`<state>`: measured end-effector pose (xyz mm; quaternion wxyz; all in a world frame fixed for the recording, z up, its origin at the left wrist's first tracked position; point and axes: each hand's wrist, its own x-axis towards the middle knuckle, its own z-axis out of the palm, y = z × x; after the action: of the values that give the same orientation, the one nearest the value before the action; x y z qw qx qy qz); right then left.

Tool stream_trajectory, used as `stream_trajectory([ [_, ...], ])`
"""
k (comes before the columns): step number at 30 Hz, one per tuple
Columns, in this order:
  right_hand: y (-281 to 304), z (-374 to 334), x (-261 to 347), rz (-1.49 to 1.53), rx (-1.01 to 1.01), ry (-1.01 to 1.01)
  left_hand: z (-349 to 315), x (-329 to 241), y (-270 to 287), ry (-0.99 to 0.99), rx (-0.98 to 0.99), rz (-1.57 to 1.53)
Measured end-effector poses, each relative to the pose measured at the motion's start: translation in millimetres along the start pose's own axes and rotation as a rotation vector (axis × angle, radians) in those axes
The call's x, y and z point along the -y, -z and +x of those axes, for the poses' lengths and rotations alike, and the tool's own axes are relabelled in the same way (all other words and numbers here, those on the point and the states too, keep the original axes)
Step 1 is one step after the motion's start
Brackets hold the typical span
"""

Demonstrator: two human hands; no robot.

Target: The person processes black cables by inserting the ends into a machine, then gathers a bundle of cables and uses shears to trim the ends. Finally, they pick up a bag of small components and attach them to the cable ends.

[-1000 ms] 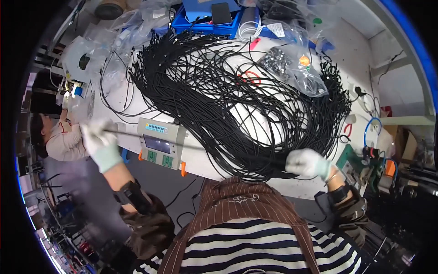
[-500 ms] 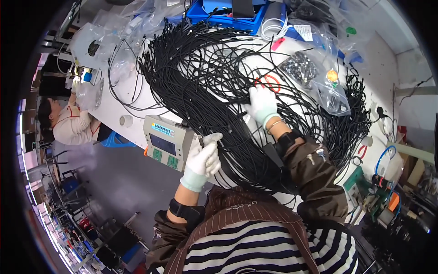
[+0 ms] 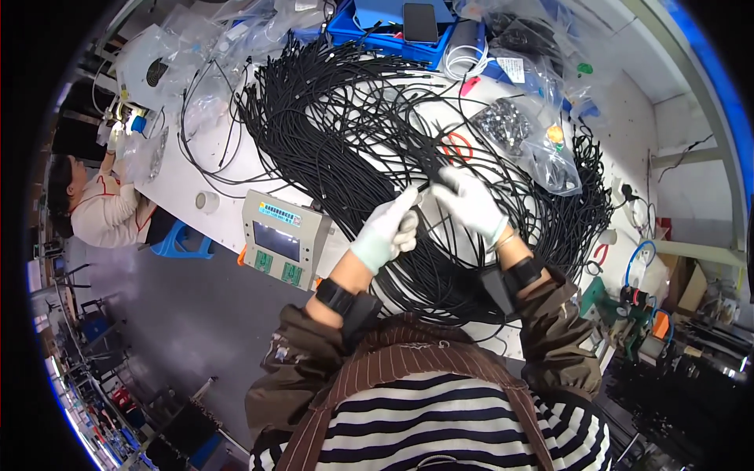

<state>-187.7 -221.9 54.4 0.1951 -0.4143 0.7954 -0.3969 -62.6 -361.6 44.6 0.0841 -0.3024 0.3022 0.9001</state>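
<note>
A large heap of black cables (image 3: 314, 161) with small metal-tipped ends spreads over the white table. In front of it my left hand (image 3: 390, 229), in a white glove, is closed with thumb and index finger pinching a thin black cable end. My right hand (image 3: 473, 206), gloved too, reaches in from the right; its fingertips close on the same dark piece, and the two hands nearly touch. The fingers partly hide the held end. Just beyond the right hand lie red-handled scissors (image 3: 457, 147). To the left stands a grey tester box (image 3: 284, 239) with a dark screen and green sockets.
A blue bin (image 3: 385, 49) with a phone (image 3: 420, 23) on top stands at the back. Right of the heap lies a clear bag of small metal parts (image 3: 506, 125). A white cup (image 3: 206, 202) sits at the left edge. A co-worker (image 3: 102, 200) sits far left.
My left hand has moved right and away from the tester, over the cables. My right hand has come back from beside the scissors and meets the left.
</note>
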Motion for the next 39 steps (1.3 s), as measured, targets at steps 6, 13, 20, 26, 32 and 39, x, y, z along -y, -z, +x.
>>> stream_trajectory([
  [6, -21.0, -36.4, 37.5, -0.258, 0.304, 0.029, 2.2, -0.8, 18.7, -0.16, -0.037, 0.262],
  [13, -27.3, -78.0, 39.6, -0.294, 0.477, 0.086, -56.7, -18.8, -1.2, -0.407, -0.139, 0.43],
  [20, -7.3, -43.9, 93.1, 0.78, 0.116, -0.005, -85.5, -5.0, -15.3, -0.604, 0.241, 0.697],
  [26, 4.8, -30.8, 122.7, 0.235, 0.294, 0.124, -94.5, 4.1, -1.3, -0.428, 0.421, 0.735],
  [32, -27.9, -6.4, 61.2, -0.371, 0.227, 0.471, -86.2, 22.9, 47.6, -0.332, 0.293, 0.509],
  [39, -67.4, 85.8, -52.6, -0.834, -0.209, -0.125, -90.1, 10.3, 44.1, -0.273, 0.013, 0.425],
])
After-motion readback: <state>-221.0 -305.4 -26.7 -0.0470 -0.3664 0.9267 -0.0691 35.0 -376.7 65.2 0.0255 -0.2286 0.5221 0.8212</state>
